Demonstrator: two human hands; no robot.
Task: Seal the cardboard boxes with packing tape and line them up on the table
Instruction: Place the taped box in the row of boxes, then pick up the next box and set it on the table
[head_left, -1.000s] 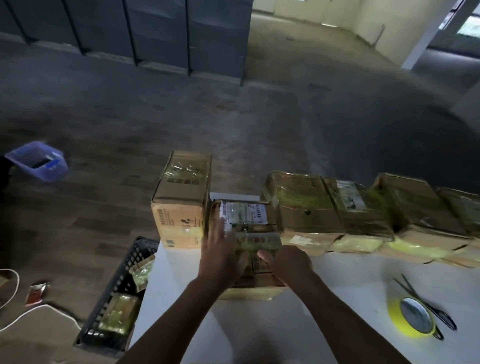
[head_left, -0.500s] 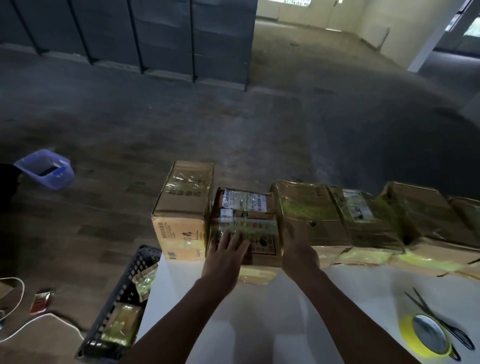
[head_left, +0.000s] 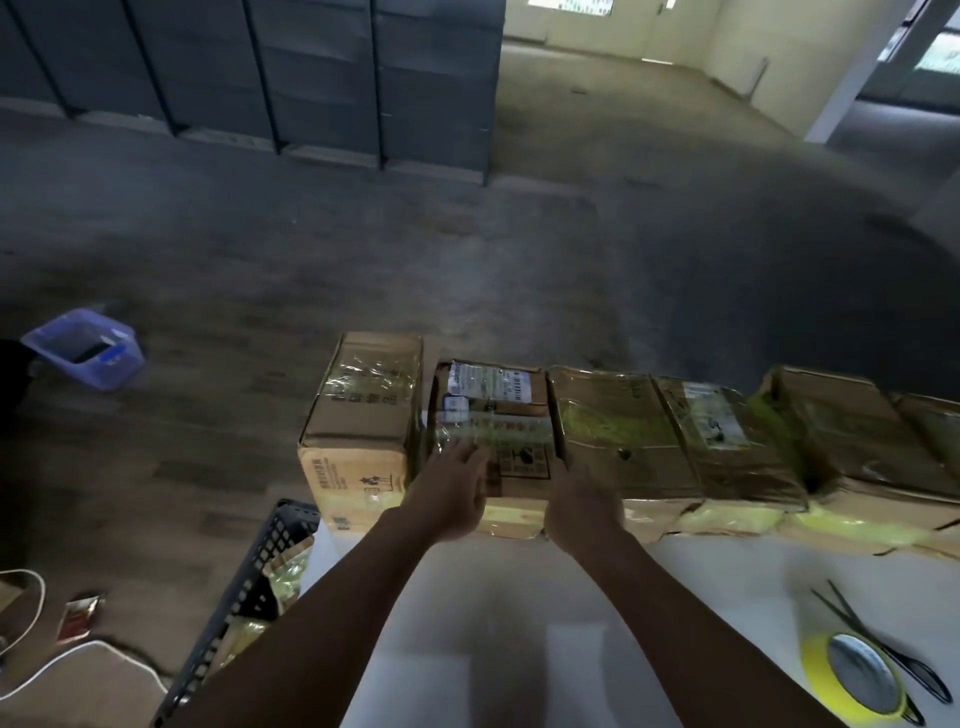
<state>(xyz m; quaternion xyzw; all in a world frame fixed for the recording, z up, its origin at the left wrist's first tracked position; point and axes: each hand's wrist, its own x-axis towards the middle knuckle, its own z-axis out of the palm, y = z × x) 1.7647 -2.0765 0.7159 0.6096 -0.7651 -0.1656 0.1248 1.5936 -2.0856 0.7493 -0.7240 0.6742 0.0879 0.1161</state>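
Small box (head_left: 496, 423) tucked into the row, both hands at its near end.
It sits dead ahead at the far edge of the table (head_left: 519, 623), long axis near-to-far, btwn tall box (head_left: 363, 410) on the left and next box (head_left: 618, 431) on the right; hands equally close; left hand (head_left: 452, 493) flat, fingers straight on the taped top; right hand (head_left: 582, 506) at near-right corner, fingers hidden, so grip can't be told; white shipping label (head_left: 491, 382) at far end, print too small to read.

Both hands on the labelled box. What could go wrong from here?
The labelled box appears to sit at the far edge of the table; a harder push from the left hand and right hand could send it over. Squeezing it in might nudge the tall end box off the corner.
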